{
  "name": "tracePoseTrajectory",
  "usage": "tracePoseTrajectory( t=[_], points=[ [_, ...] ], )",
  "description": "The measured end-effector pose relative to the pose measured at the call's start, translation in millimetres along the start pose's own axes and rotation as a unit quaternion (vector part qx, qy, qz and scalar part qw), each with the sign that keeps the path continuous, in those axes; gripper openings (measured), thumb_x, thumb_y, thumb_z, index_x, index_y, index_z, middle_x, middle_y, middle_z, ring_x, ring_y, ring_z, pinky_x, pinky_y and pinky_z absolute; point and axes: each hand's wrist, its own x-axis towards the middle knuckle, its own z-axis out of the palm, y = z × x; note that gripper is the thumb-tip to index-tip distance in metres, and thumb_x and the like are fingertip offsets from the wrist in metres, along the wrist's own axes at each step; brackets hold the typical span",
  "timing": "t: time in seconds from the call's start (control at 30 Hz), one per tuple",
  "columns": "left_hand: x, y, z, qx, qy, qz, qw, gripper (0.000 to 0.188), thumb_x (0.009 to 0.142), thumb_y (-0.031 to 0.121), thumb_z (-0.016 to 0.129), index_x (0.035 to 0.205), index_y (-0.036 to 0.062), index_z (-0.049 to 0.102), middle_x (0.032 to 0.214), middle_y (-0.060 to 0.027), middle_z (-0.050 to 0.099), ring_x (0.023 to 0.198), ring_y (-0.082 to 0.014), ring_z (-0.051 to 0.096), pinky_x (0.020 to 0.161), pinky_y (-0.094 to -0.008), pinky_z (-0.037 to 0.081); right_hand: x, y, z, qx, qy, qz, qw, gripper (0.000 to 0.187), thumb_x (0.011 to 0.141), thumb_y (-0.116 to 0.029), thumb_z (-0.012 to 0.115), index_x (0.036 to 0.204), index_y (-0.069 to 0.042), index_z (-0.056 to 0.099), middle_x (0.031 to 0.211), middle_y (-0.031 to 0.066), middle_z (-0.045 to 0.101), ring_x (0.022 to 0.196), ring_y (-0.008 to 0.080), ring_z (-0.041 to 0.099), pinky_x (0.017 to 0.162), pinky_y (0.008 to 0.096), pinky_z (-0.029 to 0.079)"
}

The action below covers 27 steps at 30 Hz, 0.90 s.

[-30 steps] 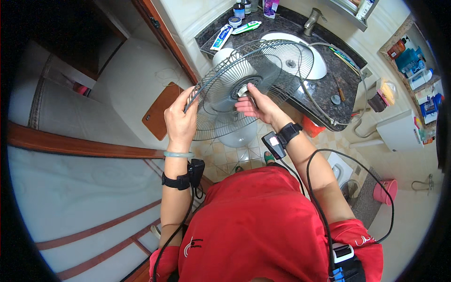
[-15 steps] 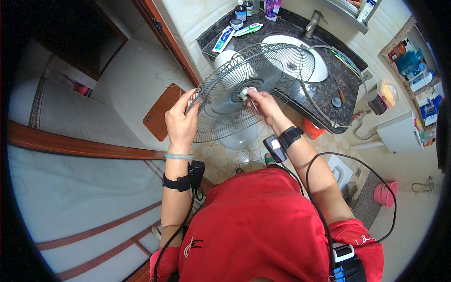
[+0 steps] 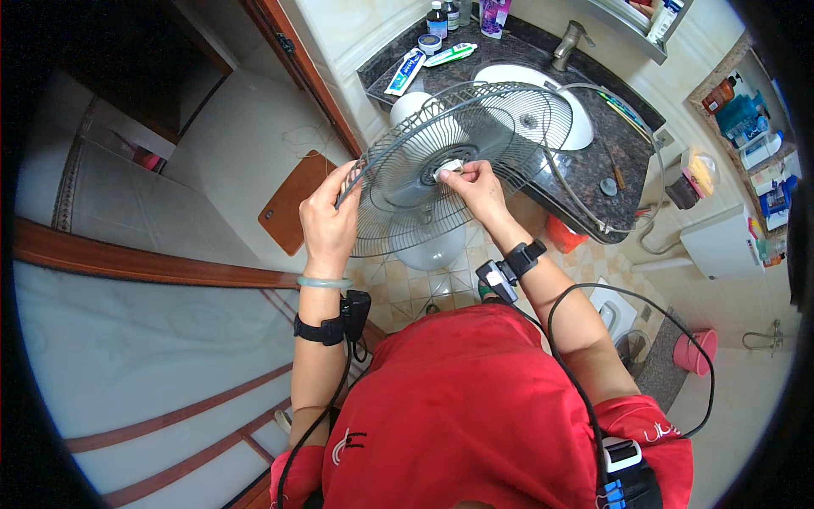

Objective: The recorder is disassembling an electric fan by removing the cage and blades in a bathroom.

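In front of me is an electric fan's grey wire guard [image 3: 392, 146], tilted, with a dark, see-through centre. My left hand [image 3: 329, 216] is closed round its left rim, thumb toward me. The fingers of my right hand [image 3: 477, 191] pinch a small white piece [image 3: 444, 171] at the hub; its exact kind is partly covered by my fingertips. Behind the guard shows a white rounded part [image 3: 413, 107], and a pale, clear round shape [image 3: 434, 249] lies below it.
A dark stone counter [image 3: 604, 161] carries a white sink [image 3: 580, 127], toothpaste tubes [image 3: 405, 71], bottles [image 3: 437, 20] and a brush-like tool [image 3: 616, 170]. A grey hose [image 3: 577, 199] loops over its edge. The wooden door frame [image 3: 315, 89] rises at left; a pink bucket [image 3: 695, 351] stands at right.
My right hand has turned at the hub, its fingers now drawn up around the white piece. A thin metal rod seen near that hand no longer shows. The left hand keeps its hold.
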Motion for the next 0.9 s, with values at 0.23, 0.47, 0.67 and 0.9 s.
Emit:
tracePoseTrajectory(
  t=[0.23, 0.47, 0.67, 0.9],
  points=[
    [-2.2, 0.4, -0.4, -0.002, -0.003, -0.009, 1.000, 0.022, 0.082, 0.008, 0.062, 0.103, 0.0007, 0.064, 0.085, -0.0157, 0.067, 0.077, -0.0195, 0.067, 0.069, -0.0271, 0.049, 3.5, 6.1, -0.3, 0.405, -0.216, 0.239, 0.856, 0.058, 0.080, -0.061, 0.054, 0.097, -0.006, 0.059, 0.084, 0.0038, 0.063, 0.068, 0.0104, 0.059, 0.056, 0.0239, 0.042],
    [-1.3, -0.2, -1.4, -0.006, 0.002, -0.004, 1.000, 0.022, 0.082, 0.008, 0.062, 0.103, 0.0008, 0.064, 0.084, -0.0154, 0.067, 0.075, -0.0187, 0.067, 0.068, -0.0271, 0.049, 4.7, 4.7, -3.8, 0.200, -0.058, 0.097, 0.973, 0.059, 0.082, -0.059, 0.055, 0.099, -0.002, 0.058, 0.079, 0.0060, 0.062, 0.069, 0.0113, 0.059, 0.064, 0.0258, 0.047],
    [-1.9, -2.7, 2.3, -0.011, 0.010, 0.012, 1.000, 0.022, 0.082, 0.008, 0.062, 0.103, 0.0006, 0.064, 0.083, -0.0156, 0.067, 0.074, -0.0180, 0.066, 0.067, -0.0266, 0.049, 0.9, -3.8, -2.3, 0.380, -0.217, 0.230, 0.869, 0.062, 0.083, -0.060, 0.052, 0.097, 0.000, 0.057, 0.082, 0.0050, 0.063, 0.067, 0.0143, 0.061, 0.063, 0.0264, 0.049],
    [-3.0, -3.4, 0.8, -0.006, 0.007, 0.009, 1.000, 0.022, 0.081, 0.007, 0.062, 0.103, 0.0009, 0.064, 0.083, -0.0155, 0.067, 0.074, -0.0184, 0.066, 0.067, -0.0270, 0.049, -2.3, -6.2, -9.7, 0.398, -0.173, 0.293, 0.852, 0.052, 0.087, -0.053, 0.051, 0.098, -0.003, 0.057, 0.083, 0.0058, 0.064, 0.070, 0.0150, 0.062, 0.060, 0.0265, 0.049]
  ],
)
